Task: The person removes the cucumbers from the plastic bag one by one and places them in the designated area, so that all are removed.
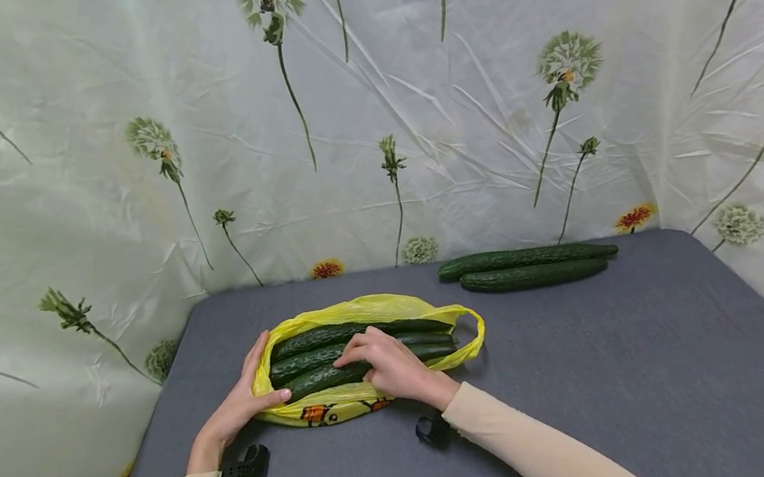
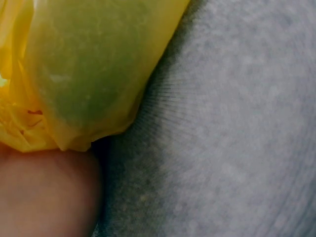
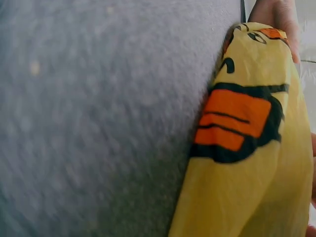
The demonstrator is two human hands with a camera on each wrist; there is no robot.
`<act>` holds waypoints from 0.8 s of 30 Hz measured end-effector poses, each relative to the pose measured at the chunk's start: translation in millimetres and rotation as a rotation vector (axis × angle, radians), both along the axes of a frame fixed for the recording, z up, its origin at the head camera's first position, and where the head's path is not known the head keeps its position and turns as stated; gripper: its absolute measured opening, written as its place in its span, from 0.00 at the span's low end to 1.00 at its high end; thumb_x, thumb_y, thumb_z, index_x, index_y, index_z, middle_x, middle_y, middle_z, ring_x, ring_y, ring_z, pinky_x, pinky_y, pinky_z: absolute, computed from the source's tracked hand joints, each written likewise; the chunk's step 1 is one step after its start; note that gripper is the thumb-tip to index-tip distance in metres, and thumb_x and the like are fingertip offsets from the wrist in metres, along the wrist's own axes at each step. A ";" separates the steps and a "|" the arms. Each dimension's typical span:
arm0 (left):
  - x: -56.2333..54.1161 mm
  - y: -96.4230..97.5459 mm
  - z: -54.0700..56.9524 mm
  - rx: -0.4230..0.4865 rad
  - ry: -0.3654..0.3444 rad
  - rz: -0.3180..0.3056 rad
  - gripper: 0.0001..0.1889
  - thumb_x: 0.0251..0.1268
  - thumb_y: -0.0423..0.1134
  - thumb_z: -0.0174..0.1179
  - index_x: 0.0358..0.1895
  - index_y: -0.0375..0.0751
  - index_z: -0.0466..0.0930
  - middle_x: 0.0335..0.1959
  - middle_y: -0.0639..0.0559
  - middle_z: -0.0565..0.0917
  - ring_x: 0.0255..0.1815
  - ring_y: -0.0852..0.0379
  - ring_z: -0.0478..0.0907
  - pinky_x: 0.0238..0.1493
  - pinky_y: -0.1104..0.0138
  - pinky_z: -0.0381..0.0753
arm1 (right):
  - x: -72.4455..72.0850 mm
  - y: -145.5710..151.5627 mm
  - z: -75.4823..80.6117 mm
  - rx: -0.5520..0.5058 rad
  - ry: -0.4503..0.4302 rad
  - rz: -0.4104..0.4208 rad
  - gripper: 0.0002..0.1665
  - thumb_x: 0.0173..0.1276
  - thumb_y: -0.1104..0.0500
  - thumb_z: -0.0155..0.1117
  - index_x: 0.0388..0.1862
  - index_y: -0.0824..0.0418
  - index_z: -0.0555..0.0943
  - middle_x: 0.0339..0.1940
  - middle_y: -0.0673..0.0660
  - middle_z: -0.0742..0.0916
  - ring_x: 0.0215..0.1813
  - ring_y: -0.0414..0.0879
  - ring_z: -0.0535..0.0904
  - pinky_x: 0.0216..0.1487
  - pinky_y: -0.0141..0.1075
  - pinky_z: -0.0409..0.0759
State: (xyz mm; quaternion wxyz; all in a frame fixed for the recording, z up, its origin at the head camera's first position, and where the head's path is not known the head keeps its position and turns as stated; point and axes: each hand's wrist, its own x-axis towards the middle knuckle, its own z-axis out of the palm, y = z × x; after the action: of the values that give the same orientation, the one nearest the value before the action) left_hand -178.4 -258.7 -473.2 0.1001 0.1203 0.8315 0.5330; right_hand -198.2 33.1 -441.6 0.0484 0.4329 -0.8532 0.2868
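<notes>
A yellow plastic bag (image 1: 377, 304) lies on its side with its opening facing up, and cucumbers lie side by side in it. My left hand (image 1: 240, 405) grips the bag's left end, thumb over the front rim and fingers along the far side. In the left wrist view the bag (image 2: 89, 59) stretches over a rounded green end beside a blurred bit of hand. My right hand (image 1: 395, 363) reaches into the opening and holds the front cucumber (image 1: 321, 379) near its middle, fingers bent. The right wrist view shows the bag's printed side (image 3: 237, 118); part of the right hand's grip is hidden.
Two more cucumbers (image 1: 527, 257) lie together at the table's back edge, right of the bag. A bag handle loop (image 1: 476, 335) sticks out to the right. The grey table (image 1: 591, 372) meets a flower-printed curtain (image 1: 335, 115) behind.
</notes>
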 end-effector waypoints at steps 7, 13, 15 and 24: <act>-0.2 0.0 -0.2 0.008 -0.001 -0.006 0.54 0.58 0.37 0.66 0.78 0.59 0.34 0.77 0.43 0.31 0.73 0.33 0.26 0.57 0.28 0.40 | -3.3 5.9 1.4 -0.043 -0.041 0.018 0.29 0.54 0.81 0.59 0.51 0.57 0.84 0.48 0.51 0.83 0.42 0.43 0.73 0.40 0.31 0.65; -0.2 -2.0 -1.1 0.010 0.010 -0.014 0.55 0.57 0.37 0.67 0.78 0.61 0.34 0.77 0.44 0.31 0.73 0.33 0.26 0.57 0.28 0.40 | -8.1 8.2 2.2 -0.071 -0.016 0.038 0.30 0.53 0.81 0.59 0.50 0.57 0.85 0.48 0.51 0.84 0.49 0.45 0.77 0.49 0.35 0.73; -0.1 -2.4 -1.1 0.009 0.012 -0.017 0.55 0.57 0.37 0.67 0.78 0.61 0.34 0.77 0.44 0.31 0.73 0.33 0.26 0.57 0.27 0.40 | -9.7 7.5 2.8 -0.069 -0.003 0.044 0.30 0.52 0.81 0.58 0.49 0.57 0.85 0.48 0.51 0.84 0.50 0.45 0.78 0.50 0.36 0.75; 0.4 -0.5 0.4 0.005 0.005 -0.016 0.55 0.57 0.37 0.67 0.78 0.58 0.33 0.76 0.43 0.30 0.73 0.33 0.26 0.57 0.28 0.41 | -14.1 1.6 4.9 -0.020 -0.007 0.066 0.29 0.53 0.80 0.58 0.50 0.57 0.84 0.49 0.50 0.84 0.50 0.44 0.79 0.45 0.31 0.74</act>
State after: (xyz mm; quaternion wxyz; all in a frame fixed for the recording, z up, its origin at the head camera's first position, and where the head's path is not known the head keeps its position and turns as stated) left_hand -178.0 -259.2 -472.7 0.1020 0.1287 0.8295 0.5338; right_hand -212.3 34.7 -436.7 0.0402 0.4594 -0.8358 0.2981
